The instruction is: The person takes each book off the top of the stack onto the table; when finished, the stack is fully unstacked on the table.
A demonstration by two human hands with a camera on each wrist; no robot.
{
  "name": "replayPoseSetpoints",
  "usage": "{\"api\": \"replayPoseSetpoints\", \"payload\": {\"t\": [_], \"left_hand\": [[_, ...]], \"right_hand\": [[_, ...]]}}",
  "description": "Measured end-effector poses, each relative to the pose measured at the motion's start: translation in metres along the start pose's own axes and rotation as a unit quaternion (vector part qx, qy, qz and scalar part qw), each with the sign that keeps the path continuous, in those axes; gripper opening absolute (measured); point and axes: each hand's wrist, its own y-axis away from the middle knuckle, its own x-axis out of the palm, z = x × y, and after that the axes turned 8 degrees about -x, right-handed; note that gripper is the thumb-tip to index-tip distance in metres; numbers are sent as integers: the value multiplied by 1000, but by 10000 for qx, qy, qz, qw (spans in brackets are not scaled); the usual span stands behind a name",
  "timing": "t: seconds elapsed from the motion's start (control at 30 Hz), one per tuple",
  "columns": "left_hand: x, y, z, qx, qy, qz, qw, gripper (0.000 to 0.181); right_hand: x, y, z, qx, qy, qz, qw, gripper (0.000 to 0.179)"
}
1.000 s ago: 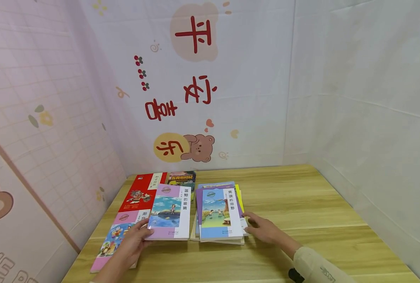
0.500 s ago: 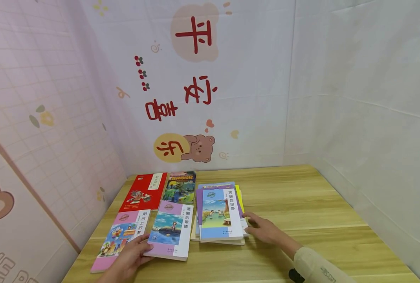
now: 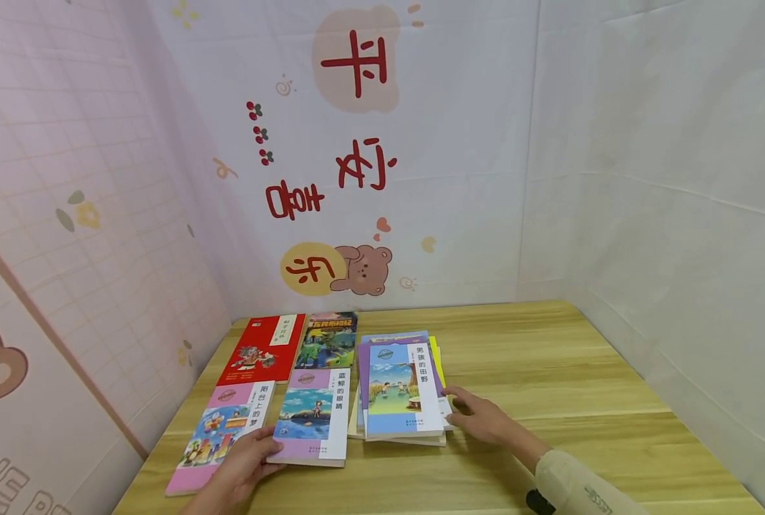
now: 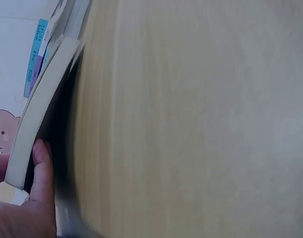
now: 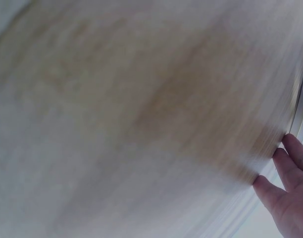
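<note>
My left hand (image 3: 248, 460) pinches the lower left corner of a pink-and-white paperback book (image 3: 311, 415) with a blue lake picture. In the left wrist view, thumb and fingers grip that book (image 4: 41, 114) from both faces, and a dark gap shows between it and the table. My right hand (image 3: 481, 417) lies beside the right edge of a stack of books, whose top one is a blue-and-white book (image 3: 398, 390). Its fingertips rest on the table in the right wrist view, where the hand (image 5: 290, 188) holds nothing.
A red book (image 3: 260, 350) and a dark green illustrated book (image 3: 327, 340) lie at the back left. Nearer, another pink book (image 3: 221, 436) lies left of my left hand. The wooden table (image 3: 582, 400) meets cloth-covered walls (image 3: 459, 179) at the back and sides.
My left hand has brought the pink-and-white book toward me, off the dark green book, uncovering most of that book and the other pink one. My right hand has stayed put.
</note>
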Motion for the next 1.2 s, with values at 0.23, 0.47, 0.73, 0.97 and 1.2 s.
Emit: {"api": "replayPoseSetpoints", "payload": {"t": [0.23,0.47,0.73,0.97,1.2], "left_hand": [[-1,0,-8,61,-690,-263,9972,64],[4,9,-28,827,-2505,-631,9625,55],[12,11,-38,794,-2200,-580,9705,53],[26,6,-40,924,-2137,-475,9713,56],[45,0,-44,870,-2163,-291,9720,61]], "right_hand": [[1,1,1,-51,10,23,10000,46],[-1,1,4,-144,-62,55,9999,48],[0,0,1,-60,-115,53,9999,49],[1,1,-3,-282,-208,-26,9994,47],[0,-2,-6,-342,-417,-91,9985,49]]}}
